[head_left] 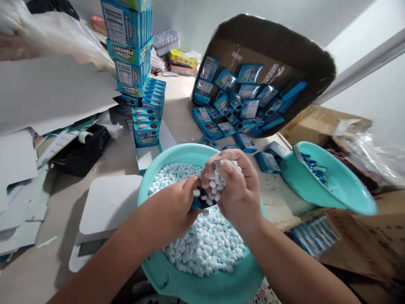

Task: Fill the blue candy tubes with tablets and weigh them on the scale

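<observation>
A turquoise tub [202, 148] full of small pale candies [205, 251] stands in front of me. Over it, my left hand [182, 202] grips a small blue candy box [200, 203], mostly hidden by the fingers. My right hand [238, 185] is closed around a handful of white candies [218, 179] held right at the box's opening. Some candies are at the mouth of the box, and one or two seem to be dropping beside it.
A white scale [109, 202] sits left of the tub. Behind it stand a tray of upright blue boxes [146, 131] and a tall stack of display boxes [126, 50]. A tipped cardboard carton [284, 38] spills blue boxes. At right is another turquoise tub [335, 192]; a black tape dispenser [80, 152] lies left.
</observation>
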A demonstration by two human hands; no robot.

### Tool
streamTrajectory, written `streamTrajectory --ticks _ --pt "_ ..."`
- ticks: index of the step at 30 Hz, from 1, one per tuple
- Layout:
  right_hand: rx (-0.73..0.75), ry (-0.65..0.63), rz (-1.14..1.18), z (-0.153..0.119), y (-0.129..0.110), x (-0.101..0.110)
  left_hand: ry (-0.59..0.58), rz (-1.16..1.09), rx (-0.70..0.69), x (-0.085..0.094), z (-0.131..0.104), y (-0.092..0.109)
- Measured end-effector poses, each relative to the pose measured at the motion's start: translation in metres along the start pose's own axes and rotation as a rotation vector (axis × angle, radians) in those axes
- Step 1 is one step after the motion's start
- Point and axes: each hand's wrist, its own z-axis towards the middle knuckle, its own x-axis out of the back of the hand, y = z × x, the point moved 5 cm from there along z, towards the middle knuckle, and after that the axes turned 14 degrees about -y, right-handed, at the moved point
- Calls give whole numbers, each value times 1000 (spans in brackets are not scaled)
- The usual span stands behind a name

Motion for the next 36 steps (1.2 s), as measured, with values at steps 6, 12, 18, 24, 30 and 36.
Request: streamTrajectory --ticks 6,12,18,24,30,36 --pt "-50 -8 92 0 5 -5 1 -45 31 0 -2 -3" --pt "-56 -47 163 0 0 -8 -6 -86 49 1 -4 -5" --pt "-51 -108 192 -1 -3 -9 -13 -63 38 2 -3 -2" --pt "53 -223 0 -2 -16 -2 158 -17 -17 6 -5 -4" --pt "-80 -223 -765 3 -24 22 365 27 31 13 -8 -10" --pt "-244 -289 -936 5 -7 22 410 52 96 15 -10 -11"
